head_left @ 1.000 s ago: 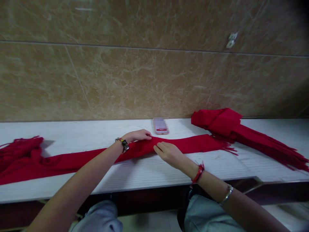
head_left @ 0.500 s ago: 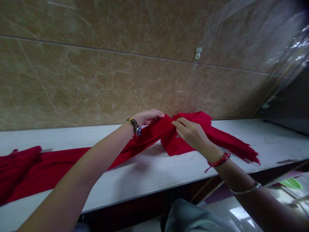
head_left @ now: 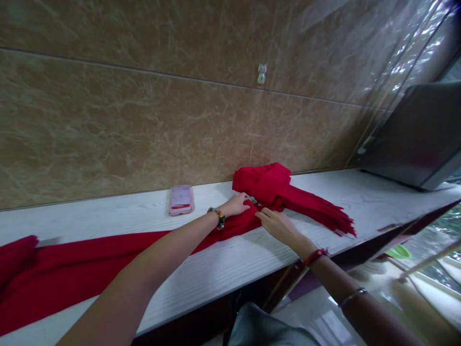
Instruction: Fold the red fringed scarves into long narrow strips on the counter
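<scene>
A long red scarf (head_left: 144, 240) lies lengthwise along a white wood-grain counter (head_left: 201, 278). My left hand (head_left: 236, 205) pinches its upper edge near the middle, and my right hand (head_left: 277, 225) grips the lower corner just to the right, fingers closed. Between them the cloth is drawn narrow. Past my hands, a folded red bundle (head_left: 261, 180) rests near the wall, its fringed end (head_left: 320, 209) trailing right. A small dark and shiny piece shows by my left fingertips; I cannot make out what it is. Whether bundle and strip are one piece is hidden.
A phone (head_left: 181, 199) with a lit screen lies at the back, left of my left hand. Behind the counter rises a brown marble-tiled wall (head_left: 144, 129) with a small white hook (head_left: 261, 73). A large dark box-shaped appliance (head_left: 410, 134) stands at the right end.
Both hands have come lower relative to the folded bundle, pulling the strip's end down towards the counter. The view has shifted right, and the phone has come into sight from behind my left hand.
</scene>
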Demonstrator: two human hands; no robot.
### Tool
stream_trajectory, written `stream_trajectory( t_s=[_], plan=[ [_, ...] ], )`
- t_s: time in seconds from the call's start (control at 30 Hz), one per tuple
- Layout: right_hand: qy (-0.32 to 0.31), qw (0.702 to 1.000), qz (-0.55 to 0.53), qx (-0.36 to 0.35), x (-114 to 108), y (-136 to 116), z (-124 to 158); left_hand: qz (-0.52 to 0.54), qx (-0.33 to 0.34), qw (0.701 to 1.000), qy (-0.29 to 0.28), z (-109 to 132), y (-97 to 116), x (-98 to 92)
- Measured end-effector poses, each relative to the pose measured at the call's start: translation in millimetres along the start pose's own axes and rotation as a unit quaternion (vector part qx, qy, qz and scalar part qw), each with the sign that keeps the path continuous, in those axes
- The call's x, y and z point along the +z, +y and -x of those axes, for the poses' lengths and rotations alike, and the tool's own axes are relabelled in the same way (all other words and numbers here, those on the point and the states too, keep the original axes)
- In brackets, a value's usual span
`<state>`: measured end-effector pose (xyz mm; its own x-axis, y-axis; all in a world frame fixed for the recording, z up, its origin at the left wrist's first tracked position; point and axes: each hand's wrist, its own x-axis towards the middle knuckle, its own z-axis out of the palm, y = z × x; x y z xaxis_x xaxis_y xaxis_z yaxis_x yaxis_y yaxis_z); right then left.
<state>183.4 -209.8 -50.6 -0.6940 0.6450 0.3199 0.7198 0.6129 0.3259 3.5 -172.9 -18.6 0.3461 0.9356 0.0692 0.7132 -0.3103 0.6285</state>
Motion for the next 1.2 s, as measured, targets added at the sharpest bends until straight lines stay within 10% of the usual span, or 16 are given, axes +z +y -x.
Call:
stream_trajectory(
  t_s=[0.2, 0.43, 0.77, 0.97, 1.2],
  plan=[
    [0.064, 0.997, -0.047, -0.012, -4.7, -0.7, -3.9, -0.220, 0.085, 0.969, 0.072, 77.1, -0.9, -4.0],
    [0.084, 0.985, -0.046, -0.146, -5.9, 2.1, -12.4, -0.372, 0.043, 0.927, -0.005, 150.8, -28.9, -17.0],
    [0.142, 0.985, -0.040, -0.090, 4.4, 11.6, -8.0, -0.512, 0.130, 0.844, 0.093, 158.4, -25.1, -43.9],
    [0.085, 0.993, -0.041, -0.075, 21.4, 11.8, 4.4, -0.500, 0.167, 0.849, 0.037, 167.4, -38.2, -7.0],
    [0.089, 0.984, -0.121, -0.098, -9.3, 0.0, -7.7, -0.487, 0.158, 0.859, 0.035, 163.8, -33.0, -11.8]
  ],
)
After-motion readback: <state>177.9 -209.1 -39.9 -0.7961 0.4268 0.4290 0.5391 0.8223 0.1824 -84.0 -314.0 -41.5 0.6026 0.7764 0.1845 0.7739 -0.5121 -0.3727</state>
